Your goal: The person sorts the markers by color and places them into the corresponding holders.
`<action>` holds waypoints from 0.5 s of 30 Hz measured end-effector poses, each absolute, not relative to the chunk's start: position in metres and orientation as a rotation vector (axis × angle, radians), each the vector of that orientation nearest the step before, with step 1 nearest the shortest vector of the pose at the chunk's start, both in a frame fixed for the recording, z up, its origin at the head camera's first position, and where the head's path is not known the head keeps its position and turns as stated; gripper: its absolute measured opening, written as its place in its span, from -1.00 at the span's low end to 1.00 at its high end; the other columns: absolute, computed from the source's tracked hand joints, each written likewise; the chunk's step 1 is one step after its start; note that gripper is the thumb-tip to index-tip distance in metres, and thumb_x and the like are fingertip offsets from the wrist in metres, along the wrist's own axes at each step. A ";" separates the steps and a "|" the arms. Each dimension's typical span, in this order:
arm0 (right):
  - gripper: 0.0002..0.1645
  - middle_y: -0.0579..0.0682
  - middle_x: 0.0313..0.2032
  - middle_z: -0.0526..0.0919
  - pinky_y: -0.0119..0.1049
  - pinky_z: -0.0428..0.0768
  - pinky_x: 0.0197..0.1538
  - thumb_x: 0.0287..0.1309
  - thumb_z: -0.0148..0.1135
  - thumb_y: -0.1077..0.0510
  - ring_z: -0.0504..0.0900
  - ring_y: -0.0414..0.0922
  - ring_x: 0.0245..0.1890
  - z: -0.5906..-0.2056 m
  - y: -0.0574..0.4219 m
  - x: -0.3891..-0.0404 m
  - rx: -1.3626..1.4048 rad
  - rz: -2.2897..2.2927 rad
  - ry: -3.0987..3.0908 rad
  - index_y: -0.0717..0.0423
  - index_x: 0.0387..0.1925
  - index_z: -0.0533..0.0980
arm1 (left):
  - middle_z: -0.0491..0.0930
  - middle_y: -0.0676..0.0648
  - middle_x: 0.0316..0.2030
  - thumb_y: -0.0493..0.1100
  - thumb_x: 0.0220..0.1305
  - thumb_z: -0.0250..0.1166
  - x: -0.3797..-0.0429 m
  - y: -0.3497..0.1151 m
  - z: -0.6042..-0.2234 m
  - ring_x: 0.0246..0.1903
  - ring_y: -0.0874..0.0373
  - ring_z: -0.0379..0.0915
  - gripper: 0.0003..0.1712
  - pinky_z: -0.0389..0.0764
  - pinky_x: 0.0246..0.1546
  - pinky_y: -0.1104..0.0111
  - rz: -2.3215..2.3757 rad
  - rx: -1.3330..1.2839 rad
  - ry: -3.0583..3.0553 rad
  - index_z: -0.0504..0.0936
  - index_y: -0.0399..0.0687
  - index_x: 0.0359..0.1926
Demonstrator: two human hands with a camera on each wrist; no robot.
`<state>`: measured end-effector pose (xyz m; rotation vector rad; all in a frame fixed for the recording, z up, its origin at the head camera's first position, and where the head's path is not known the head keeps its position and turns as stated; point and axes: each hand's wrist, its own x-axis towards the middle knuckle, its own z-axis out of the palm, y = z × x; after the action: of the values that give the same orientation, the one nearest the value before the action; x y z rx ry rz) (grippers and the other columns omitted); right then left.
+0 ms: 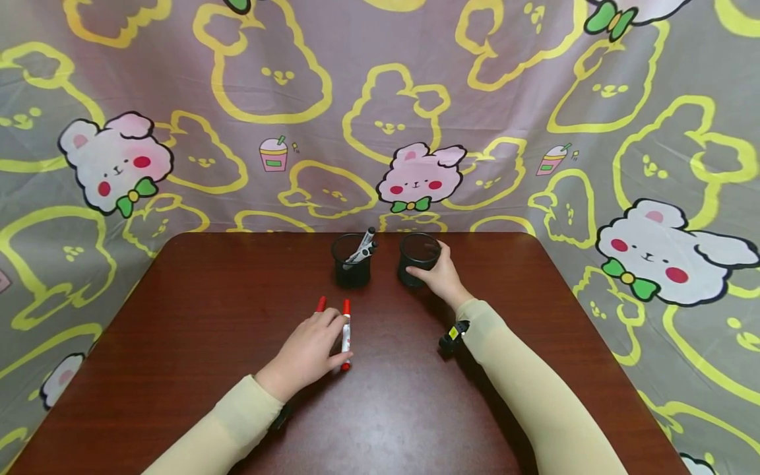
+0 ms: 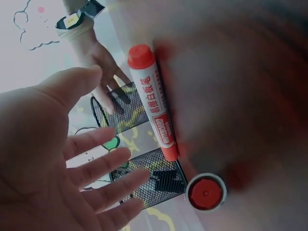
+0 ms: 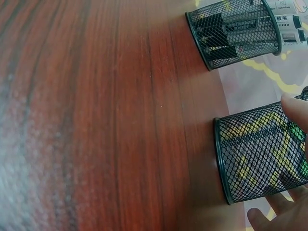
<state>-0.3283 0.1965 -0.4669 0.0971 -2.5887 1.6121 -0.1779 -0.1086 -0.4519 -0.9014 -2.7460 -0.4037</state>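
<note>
My left hand (image 1: 305,349) is over the table beside a red-and-white whiteboard marker (image 1: 347,336); the left wrist view shows its fingers spread and the marker (image 2: 153,101) apart from them. A second red marker (image 1: 321,304) lies partly hidden past that hand, and its round end (image 2: 206,193) faces the left wrist camera. My right hand (image 1: 443,277) holds a black mesh pen holder (image 3: 264,156), thumb on one side and fingers on the other. This holder stands upright at the table's back, with no pens visible inside.
Left of the held one stands another black mesh pen holder (image 1: 351,277), with several black-and-white markers (image 1: 362,251) leaning in it. The brown wooden table (image 1: 225,297) ends at the back against a patterned curtain (image 1: 320,145).
</note>
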 end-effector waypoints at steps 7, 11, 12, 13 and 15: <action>0.19 0.30 0.40 0.35 0.11 0.28 0.52 0.10 0.58 0.08 0.37 0.18 0.43 -0.469 0.197 -0.329 0.086 1.609 -2.600 0.22 0.51 -0.02 | 0.53 0.00 -0.18 -0.14 0.06 0.58 -0.174 -0.109 -0.455 -0.19 0.05 0.55 -0.59 0.65 -0.13 0.19 -0.253 -1.121 -2.636 0.63 -0.05 -0.09; 0.19 0.30 0.40 0.35 0.09 0.28 0.52 0.10 0.59 0.08 0.39 0.17 0.42 -0.469 0.197 -0.330 0.083 1.618 -2.594 0.22 0.50 -0.01 | 0.57 0.02 -0.17 -0.28 0.03 0.54 -0.172 -0.109 -0.456 -0.19 0.07 0.54 -0.68 0.65 -0.10 0.24 -0.178 -1.212 -2.598 0.64 0.01 -0.20; 0.19 0.30 0.40 0.36 0.09 0.28 0.52 0.10 0.59 0.08 0.39 0.16 0.42 -0.469 0.197 -0.330 0.081 1.620 -2.594 0.22 0.51 -0.01 | 0.58 0.03 -0.17 -0.30 0.02 0.54 -0.172 -0.109 -0.456 -0.19 0.08 0.55 -0.69 0.65 -0.10 0.24 -0.159 -1.224 -2.590 0.64 0.02 -0.22; 0.19 0.29 0.40 0.36 0.09 0.28 0.52 0.10 0.59 0.08 0.39 0.16 0.42 -0.469 0.197 -0.330 0.080 1.620 -2.593 0.22 0.51 -0.02 | 0.59 0.04 -0.16 -0.31 0.02 0.54 -0.171 -0.109 -0.456 -0.18 0.09 0.55 -0.69 0.66 -0.09 0.25 -0.143 -1.233 -2.581 0.65 0.04 -0.23; 0.20 0.29 0.40 0.36 0.09 0.28 0.52 0.10 0.59 0.08 0.38 0.16 0.42 -0.470 0.197 -0.330 0.082 1.619 -2.594 0.21 0.51 -0.02 | 0.60 0.05 -0.16 -0.32 0.00 0.55 -0.171 -0.109 -0.457 -0.18 0.09 0.56 -0.69 0.65 -0.10 0.25 -0.117 -1.244 -2.562 0.66 0.07 -0.26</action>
<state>-0.3305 0.1970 -0.4697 0.0817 -2.5937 1.6192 -0.1710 -0.1089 -0.4573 -1.2442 -2.5622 -0.1172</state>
